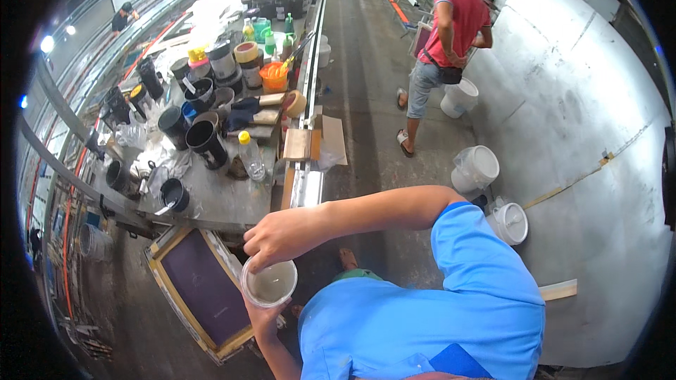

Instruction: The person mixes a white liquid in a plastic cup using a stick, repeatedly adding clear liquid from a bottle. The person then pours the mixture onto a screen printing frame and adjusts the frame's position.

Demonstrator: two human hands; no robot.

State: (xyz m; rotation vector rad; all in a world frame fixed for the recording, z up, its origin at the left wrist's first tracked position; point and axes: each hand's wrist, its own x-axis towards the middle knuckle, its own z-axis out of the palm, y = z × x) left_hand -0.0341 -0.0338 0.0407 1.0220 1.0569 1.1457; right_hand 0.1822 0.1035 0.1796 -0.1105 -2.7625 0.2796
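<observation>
My left hand (262,315) is wrapped round a clear plastic tub (293,283) from the left and below. The tub is round and open at the top, with something pale inside. Over its far rim, my right hand (276,238) is closed, its fingertips pointing down at the tub's edge. What those fingers pinch, if anything, is hidden. Below and left of the tub, a framed screen (201,285) with dark purple mesh leans by the table.
The table (243,204) holds a black bucket (206,144), a bottle with a yellow cap (251,157), an orange tub (274,77) and rolls of tape. White buckets (475,169) stand on the floor at right. A person in a red shirt (461,21) stands farther along the aisle.
</observation>
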